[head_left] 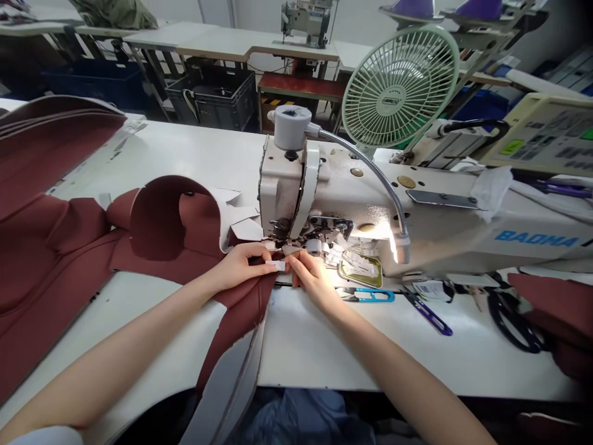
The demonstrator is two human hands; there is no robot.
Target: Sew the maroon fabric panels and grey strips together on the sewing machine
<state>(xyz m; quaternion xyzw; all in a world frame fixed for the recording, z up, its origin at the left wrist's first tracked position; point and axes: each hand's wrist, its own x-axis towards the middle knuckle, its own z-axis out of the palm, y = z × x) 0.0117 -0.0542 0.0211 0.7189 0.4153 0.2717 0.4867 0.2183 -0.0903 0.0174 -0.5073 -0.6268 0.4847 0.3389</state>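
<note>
My left hand pinches a small white label between thumb and fingers, just in front of the needle area of the sewing machine. Close beside it, my right hand has its fingers pressed together on the edge of the maroon fabric, next to the presser foot. The fabric has a pale grey underside. It spreads left across the table, with one part standing up in a curved loop, and hangs over the front edge. My fingers partly hide the needle and the fabric edge.
Blue thread snips, purple snips and black-handled scissors lie to the right. A small metal tray holds white labels under the machine arm. A lit flexible lamp and a green fan stand behind.
</note>
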